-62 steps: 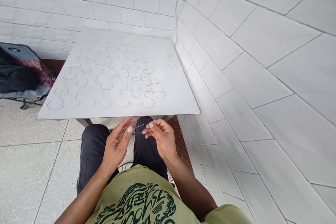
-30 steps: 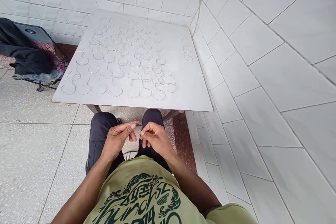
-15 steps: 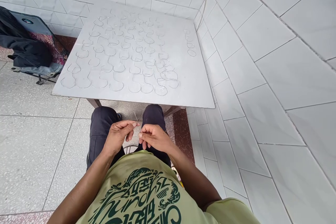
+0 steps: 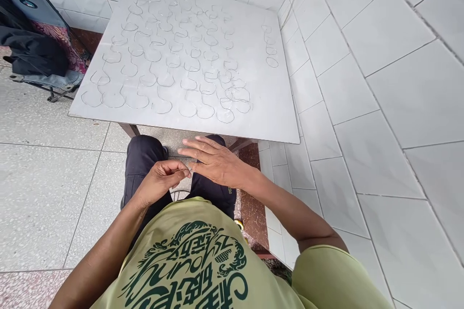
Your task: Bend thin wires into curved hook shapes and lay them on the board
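Observation:
Over my lap, my left hand point(image 4: 156, 181) is closed in a pinch, thumb against forefinger. A tiny bit of thin wire point(image 4: 190, 170) shows at its fingertips; most of it is hidden. My right hand point(image 4: 222, 166) is just to the right, back upward, with its fingers stretched out toward the left. Its thumb reaches the left fingertips beside the wire. Beyond both hands, several bent thin wire pieces point(image 4: 162, 106), curved like hooks and S-shapes, lie in rows on the white tabletop point(image 4: 261, 116).
A few wire loops point(image 4: 271, 62) lie near the table's right side. White wall tiles point(image 4: 358, 154) close off the right and back. At far left stands a folding chair point(image 4: 67, 79) with dark cloth point(image 4: 39, 53) on it. My knees point(image 4: 145, 149) are at the table's front edge.
My right hand has turned and spread its fingers out, moving slightly up and right. My left hand keeps its pinch, and the wire end above it no longer shows. The view has shifted slightly.

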Demonstrator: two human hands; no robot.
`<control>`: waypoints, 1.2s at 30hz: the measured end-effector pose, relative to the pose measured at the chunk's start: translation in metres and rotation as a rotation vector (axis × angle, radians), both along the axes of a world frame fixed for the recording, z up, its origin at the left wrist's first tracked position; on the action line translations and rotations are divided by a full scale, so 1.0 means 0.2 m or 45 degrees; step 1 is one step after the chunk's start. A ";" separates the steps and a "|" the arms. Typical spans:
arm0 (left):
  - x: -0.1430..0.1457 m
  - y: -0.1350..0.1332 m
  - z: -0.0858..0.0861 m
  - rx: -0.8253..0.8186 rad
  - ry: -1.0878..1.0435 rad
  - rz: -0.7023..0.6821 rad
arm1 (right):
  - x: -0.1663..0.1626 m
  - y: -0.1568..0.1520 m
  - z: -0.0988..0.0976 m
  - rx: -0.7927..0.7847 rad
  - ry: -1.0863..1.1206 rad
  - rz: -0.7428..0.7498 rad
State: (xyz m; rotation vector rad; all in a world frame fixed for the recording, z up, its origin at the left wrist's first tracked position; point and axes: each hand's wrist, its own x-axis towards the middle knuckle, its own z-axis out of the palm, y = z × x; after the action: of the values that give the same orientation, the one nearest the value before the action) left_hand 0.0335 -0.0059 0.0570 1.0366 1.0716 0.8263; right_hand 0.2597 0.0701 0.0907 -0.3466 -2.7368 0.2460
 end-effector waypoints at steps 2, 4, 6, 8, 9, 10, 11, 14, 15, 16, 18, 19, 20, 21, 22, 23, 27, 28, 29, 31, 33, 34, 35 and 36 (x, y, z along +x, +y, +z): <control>0.00 -0.01 0.00 -0.007 0.009 -0.001 | -0.01 0.02 -0.02 0.042 0.006 0.063; 0.00 -0.01 0.00 -0.018 0.030 0.030 | -0.01 0.02 -0.03 0.076 0.002 0.076; 0.01 -0.02 0.00 -0.034 0.045 0.114 | -0.03 0.00 -0.05 0.116 0.007 0.017; 0.02 -0.04 0.01 -0.042 0.055 0.225 | -0.05 -0.02 -0.06 0.151 0.057 -0.084; 0.03 -0.05 0.01 -0.038 0.063 0.281 | -0.06 -0.03 -0.07 0.157 0.098 -0.133; 0.03 -0.06 0.02 -0.031 0.078 0.325 | -0.06 -0.04 -0.08 0.150 0.143 -0.172; 0.04 -0.06 0.02 -0.024 0.096 0.354 | -0.07 -0.05 -0.08 0.132 0.182 -0.196; 0.02 -0.08 0.04 0.000 0.126 0.357 | -0.06 -0.04 -0.07 0.068 0.198 -0.167; 0.01 -0.08 0.05 0.011 0.120 0.340 | -0.05 -0.03 -0.06 0.063 0.178 -0.134; 0.00 -0.08 0.05 0.023 0.112 0.320 | -0.04 -0.02 -0.05 0.071 0.155 -0.100; -0.03 -0.07 0.07 0.047 0.106 0.291 | -0.03 -0.01 -0.02 0.109 0.127 -0.048; -0.04 -0.07 0.07 0.055 0.108 0.284 | -0.02 0.00 -0.01 0.122 0.128 -0.036; -0.05 -0.07 0.07 0.060 0.114 0.284 | -0.02 0.00 0.00 0.122 0.136 -0.034; -0.06 -0.08 0.07 0.062 0.119 0.295 | -0.03 0.00 0.00 0.109 0.146 -0.037; -0.06 -0.08 0.07 0.061 0.121 0.315 | -0.03 -0.01 -0.01 0.090 0.160 -0.045; -0.06 -0.09 0.06 0.056 0.117 0.339 | -0.04 -0.02 -0.02 0.069 0.174 -0.059; -0.04 -0.11 0.05 0.055 0.082 0.427 | -0.09 -0.05 -0.07 0.063 0.199 -0.145; -0.04 -0.12 0.05 0.062 0.075 0.449 | -0.10 -0.06 -0.08 0.074 0.204 -0.164; -0.04 -0.12 0.05 0.069 0.072 0.472 | -0.10 -0.06 -0.09 0.083 0.211 -0.176; -0.03 -0.12 0.06 0.083 0.084 0.518 | -0.11 -0.06 -0.09 0.079 0.228 -0.188; -0.03 -0.13 0.07 0.098 0.117 0.559 | -0.11 -0.06 -0.09 0.047 0.238 -0.186; -0.03 -0.13 0.07 0.106 0.134 0.577 | -0.11 -0.06 -0.08 0.029 0.236 -0.177; -0.03 -0.13 0.08 0.113 0.146 0.591 | -0.10 -0.05 -0.08 0.013 0.233 -0.166; -0.03 -0.13 0.08 0.119 0.153 0.602 | -0.10 -0.05 -0.08 0.003 0.232 -0.152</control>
State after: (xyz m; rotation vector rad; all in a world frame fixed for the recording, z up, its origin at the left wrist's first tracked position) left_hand 0.0272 -0.0328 0.0721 0.9297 1.4202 1.2137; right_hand 0.2390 0.0604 0.0752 -0.4619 -2.5272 0.2301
